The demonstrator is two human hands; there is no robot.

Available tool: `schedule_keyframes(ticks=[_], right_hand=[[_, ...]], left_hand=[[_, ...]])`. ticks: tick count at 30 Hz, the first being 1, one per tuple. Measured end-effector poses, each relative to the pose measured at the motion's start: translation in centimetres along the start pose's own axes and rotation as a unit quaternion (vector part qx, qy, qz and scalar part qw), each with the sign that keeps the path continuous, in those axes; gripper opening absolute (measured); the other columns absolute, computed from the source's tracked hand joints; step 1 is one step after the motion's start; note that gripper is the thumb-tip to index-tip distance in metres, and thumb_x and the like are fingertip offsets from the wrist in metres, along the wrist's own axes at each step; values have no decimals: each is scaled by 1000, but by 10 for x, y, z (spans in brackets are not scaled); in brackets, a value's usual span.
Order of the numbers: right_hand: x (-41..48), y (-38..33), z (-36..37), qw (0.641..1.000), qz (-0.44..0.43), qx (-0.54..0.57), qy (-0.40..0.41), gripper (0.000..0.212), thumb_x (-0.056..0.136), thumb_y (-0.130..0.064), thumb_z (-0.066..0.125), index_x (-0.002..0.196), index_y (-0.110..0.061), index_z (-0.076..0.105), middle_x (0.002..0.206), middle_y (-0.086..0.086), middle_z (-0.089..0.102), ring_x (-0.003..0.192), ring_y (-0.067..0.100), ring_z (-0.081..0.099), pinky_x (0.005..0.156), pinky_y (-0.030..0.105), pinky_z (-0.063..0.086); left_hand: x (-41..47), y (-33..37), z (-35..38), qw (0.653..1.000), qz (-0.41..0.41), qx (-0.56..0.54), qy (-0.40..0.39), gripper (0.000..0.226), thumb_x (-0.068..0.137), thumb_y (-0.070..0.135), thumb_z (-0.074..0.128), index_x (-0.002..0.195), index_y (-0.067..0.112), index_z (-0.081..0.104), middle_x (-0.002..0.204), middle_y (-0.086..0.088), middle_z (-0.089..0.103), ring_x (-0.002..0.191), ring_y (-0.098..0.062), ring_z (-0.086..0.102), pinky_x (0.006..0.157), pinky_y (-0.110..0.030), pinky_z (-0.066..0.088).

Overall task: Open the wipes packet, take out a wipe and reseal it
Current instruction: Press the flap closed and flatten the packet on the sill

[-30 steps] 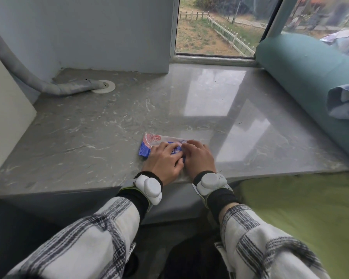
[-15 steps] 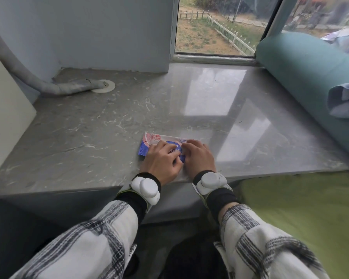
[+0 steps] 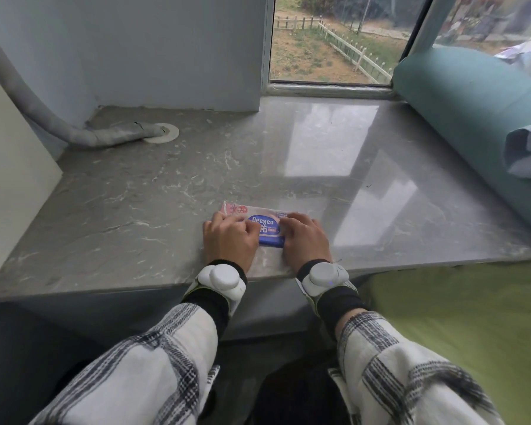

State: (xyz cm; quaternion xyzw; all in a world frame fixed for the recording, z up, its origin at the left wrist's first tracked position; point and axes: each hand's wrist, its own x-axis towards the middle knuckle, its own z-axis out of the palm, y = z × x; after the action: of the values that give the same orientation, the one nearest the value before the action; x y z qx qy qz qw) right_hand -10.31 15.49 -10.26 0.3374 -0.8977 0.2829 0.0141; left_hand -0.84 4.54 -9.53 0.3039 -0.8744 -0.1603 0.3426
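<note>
Wipes packet (image 3: 265,229) lies flat on the grey marbled worktop (image 3: 154,191), close to its near edge, between the 2 hands. Blue oval label with white lettering faces up; a pink corner of the packet shows just beyond the left hand's fingers. The flap looks flat against the packet; no wipe in view.

Left hand (image 3: 229,239): palm down, fingers curled, covering the left end of the packet. Fingertips press onto the packet just left of the blue label. Whether it grips an edge or only presses down, cannot tell.

Right hand (image 3: 304,239): palm down, fingers curled, covering the right end of the packet. Fingertips touch the right side of the blue label. Grip or mere pressure, cannot tell either.

Both wrists carry a white rounded device on a black band (image 3: 224,279); sleeves are white with black check.

Relative to the hands: far beyond the left hand, a grey hose (image 3: 74,130) runs down the wall to a white round fitting on the worktop. Well to the right of the right hand, a teal bolster (image 3: 460,111) lies along the worktop's side. Nearer than the right hand and to its right, a green cover (image 3: 457,317). Far ahead, a window (image 3: 334,38).
</note>
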Motion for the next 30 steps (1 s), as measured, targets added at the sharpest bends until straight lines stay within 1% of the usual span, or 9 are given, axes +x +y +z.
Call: schedule_keyframes(ticks=[3, 7, 10, 13, 19, 21, 24, 27, 30], right_hand=[[1, 0, -2, 993, 59, 72, 74, 26, 94, -19, 44, 114, -14, 60, 125, 8, 55, 106, 29, 55, 89, 32, 43], [3, 0, -7, 969, 135, 129, 162, 22, 94, -13, 43, 111, -12, 58, 120, 12, 53, 97, 29, 58, 75, 25, 39], [2, 0, -6, 976, 131, 104, 139, 22, 93, -10, 44, 111, -13, 56, 117, 13, 54, 95, 30, 58, 72, 28, 43], [2, 0, -5, 987, 102, 84, 94, 26, 89, -6, 45, 113, -12, 55, 113, 15, 58, 99, 31, 56, 76, 34, 47], [4, 0, -10, 984, 111, 114, 77, 32, 89, -1, 41, 116, -11, 55, 114, 17, 60, 102, 33, 56, 82, 34, 44], [5, 2, -13, 977, 125, 157, 77, 32, 89, -2, 41, 116, -11, 56, 118, 16, 58, 105, 31, 57, 86, 33, 45], [0, 8, -24, 961, 152, 218, 76, 29, 91, -6, 42, 116, -11, 56, 118, 18, 57, 108, 29, 54, 93, 31, 40], [-8, 12, -30, 947, 179, 259, 63, 27, 92, -17, 45, 117, -15, 55, 120, 17, 56, 108, 28, 55, 98, 43, 45], [-20, 11, -33, 938, 198, 283, 34, 29, 90, -27, 48, 118, -18, 53, 121, 16, 56, 107, 29, 56, 96, 47, 47]], left_hand=[[6, -6, -3, 989, -85, -90, 84, 42, 79, 21, 43, 48, -5, 57, 53, -19, 59, 59, -32, 51, 56, -35, 33], [13, -12, -1, 959, -232, -125, 105, 38, 80, 19, 44, 67, -9, 65, 78, -25, 59, 82, -37, 52, 69, -37, 33], [12, -15, 3, 964, -227, -106, 91, 21, 83, 14, 52, 74, -1, 63, 89, -22, 57, 90, -36, 51, 73, -40, 41], [10, -15, 3, 969, -217, -104, 61, 7, 83, 10, 56, 83, 5, 62, 95, -19, 58, 88, -35, 56, 72, -42, 46], [6, -8, -5, 969, -214, -117, 44, 10, 81, 6, 56, 91, 4, 55, 100, -17, 55, 83, -34, 55, 65, -32, 33], [5, -10, -9, 965, -219, -139, 47, 17, 82, 11, 58, 97, 5, 52, 103, -15, 51, 82, -29, 53, 67, -32, 37], [-2, -11, -24, 955, -229, -187, 37, 24, 85, 19, 58, 103, 7, 48, 97, -10, 48, 78, -24, 49, 68, -32, 40], [-8, -15, -34, 942, -260, -211, 20, 24, 83, 15, 57, 104, 8, 48, 84, -7, 50, 77, -27, 52, 69, -34, 41], [-15, -14, -45, 933, -287, -219, -15, 26, 84, 14, 56, 108, 9, 47, 74, 2, 46, 77, -27, 52, 70, -32, 38]])
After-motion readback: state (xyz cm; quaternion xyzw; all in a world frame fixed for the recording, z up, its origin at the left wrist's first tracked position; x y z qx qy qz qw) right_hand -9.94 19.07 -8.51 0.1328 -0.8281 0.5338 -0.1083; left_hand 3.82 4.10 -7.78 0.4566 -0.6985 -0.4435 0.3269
